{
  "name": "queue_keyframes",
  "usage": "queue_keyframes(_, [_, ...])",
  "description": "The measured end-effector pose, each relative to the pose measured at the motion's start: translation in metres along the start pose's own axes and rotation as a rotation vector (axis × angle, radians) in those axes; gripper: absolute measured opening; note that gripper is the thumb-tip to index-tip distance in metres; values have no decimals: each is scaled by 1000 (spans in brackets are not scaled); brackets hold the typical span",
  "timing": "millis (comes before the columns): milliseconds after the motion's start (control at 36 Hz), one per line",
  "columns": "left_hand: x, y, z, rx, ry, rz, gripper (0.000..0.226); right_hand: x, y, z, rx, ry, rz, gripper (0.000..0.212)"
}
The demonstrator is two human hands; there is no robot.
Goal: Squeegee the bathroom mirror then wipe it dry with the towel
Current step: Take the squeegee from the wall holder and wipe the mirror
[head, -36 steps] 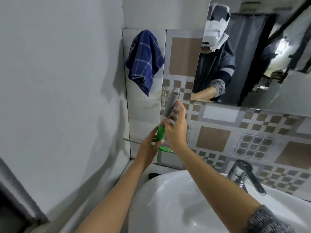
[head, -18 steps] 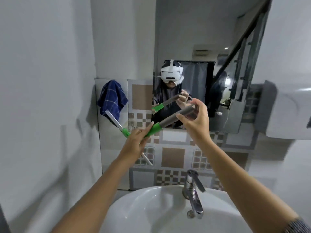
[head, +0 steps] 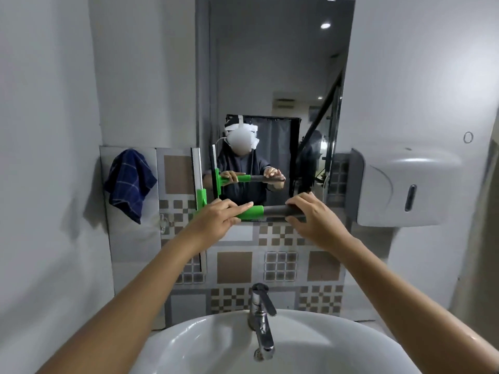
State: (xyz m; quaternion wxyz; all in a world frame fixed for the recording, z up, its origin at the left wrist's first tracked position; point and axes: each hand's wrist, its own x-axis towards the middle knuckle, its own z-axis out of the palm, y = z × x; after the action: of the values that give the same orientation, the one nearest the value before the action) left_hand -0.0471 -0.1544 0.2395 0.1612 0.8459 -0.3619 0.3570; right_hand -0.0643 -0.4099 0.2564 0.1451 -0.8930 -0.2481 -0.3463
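Hands shared the squeegee (head: 244,211) between them: the left hand (head: 216,218) closed around the green neck near the head, index finger laid along it, while the right hand (head: 313,218) wrapped the grey handle end. That two-handed hold probably steadied the long tool. Its blade (head: 196,168) stood upright at the left edge of the mirror (head: 275,76), likely placed to begin a sideways pass. The towel (head: 129,182) hung untouched on the wall to the left, well apart.
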Motion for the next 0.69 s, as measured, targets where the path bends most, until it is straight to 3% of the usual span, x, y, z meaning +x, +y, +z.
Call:
queue_keyframes(194, [37, 19, 1, 51, 53, 119, 49, 4, -7, -4, -26, 11, -32, 25])
queue_keyframes(417, [73, 25, -6, 104, 118, 202, 43, 21, 5, -7, -45, 111, -24, 39])
queue_keyframes(694, [109, 5, -13, 203, 244, 140, 42, 62, 29, -16, -166, 244, -77, 44])
